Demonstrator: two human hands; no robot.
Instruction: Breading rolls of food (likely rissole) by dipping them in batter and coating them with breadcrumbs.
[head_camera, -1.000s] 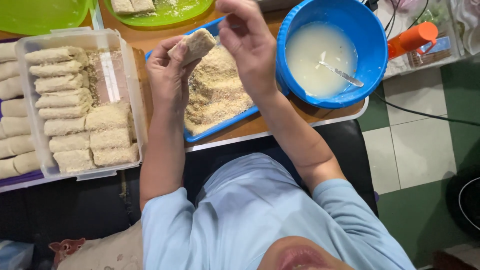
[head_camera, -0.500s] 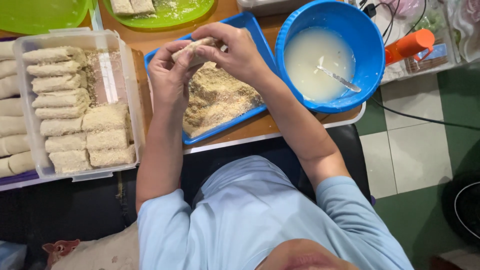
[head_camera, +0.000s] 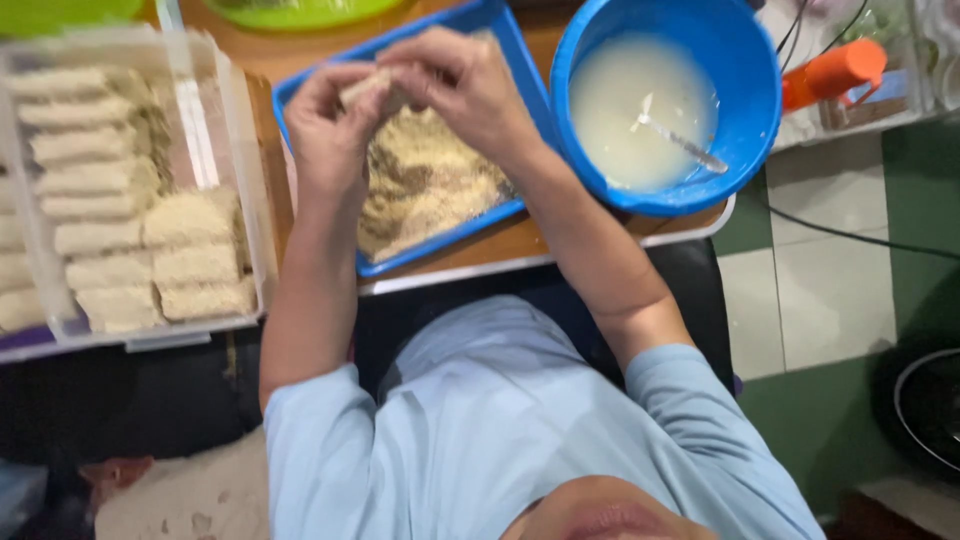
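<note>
Breaded roll (head_camera: 362, 88), held over the blue tray (head_camera: 500, 30) of crumbs (head_camera: 425, 185); its long axis is laid across, between the left hand (head_camera: 330, 125) and right hand (head_camera: 465, 85), each grip closed on one end, both equally near

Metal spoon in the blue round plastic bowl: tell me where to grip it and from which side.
Grip the metal spoon by its handle end near the blue round plastic bowl's lower right wall, coming from above on that side. The handle lies slanted over the milky batter, while the other end sits mid-bowl in the liquid.
</note>
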